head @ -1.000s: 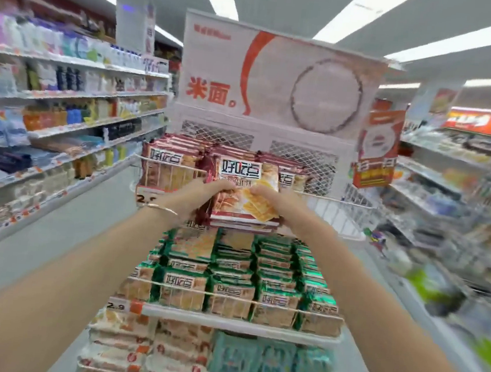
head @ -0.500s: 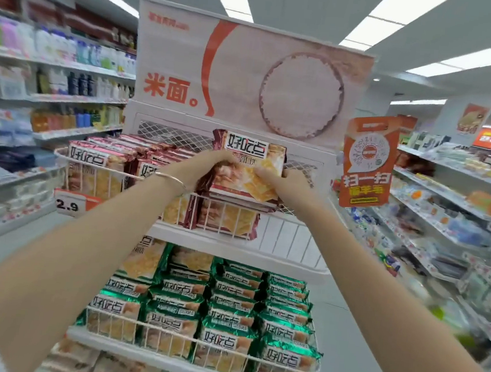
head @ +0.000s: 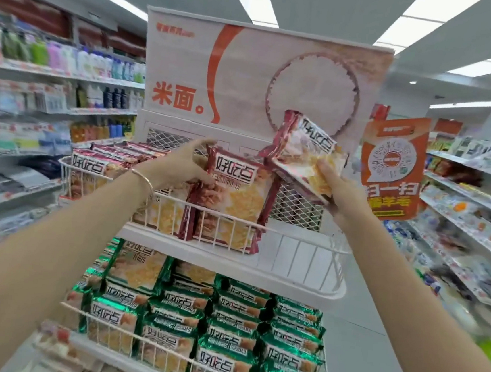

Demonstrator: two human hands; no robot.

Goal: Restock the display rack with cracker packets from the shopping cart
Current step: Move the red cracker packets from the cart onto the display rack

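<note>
Red cracker packet (head: 231, 196) stands upright in the top basket (head: 307, 251), left hand (head: 186, 165) clamped on it; right hand (head: 339, 195) grips a tilted packet (head: 304, 149) above the empty right side.

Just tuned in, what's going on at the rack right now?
A person is restocking the top wire basket of a display rack. The left hand holds a red cracker packet standing upright in the basket beside the red packets already there. The right hand holds more red packets, tilted, in the air above the basket's bare right end. The shelf below is full of green packets.
</note>
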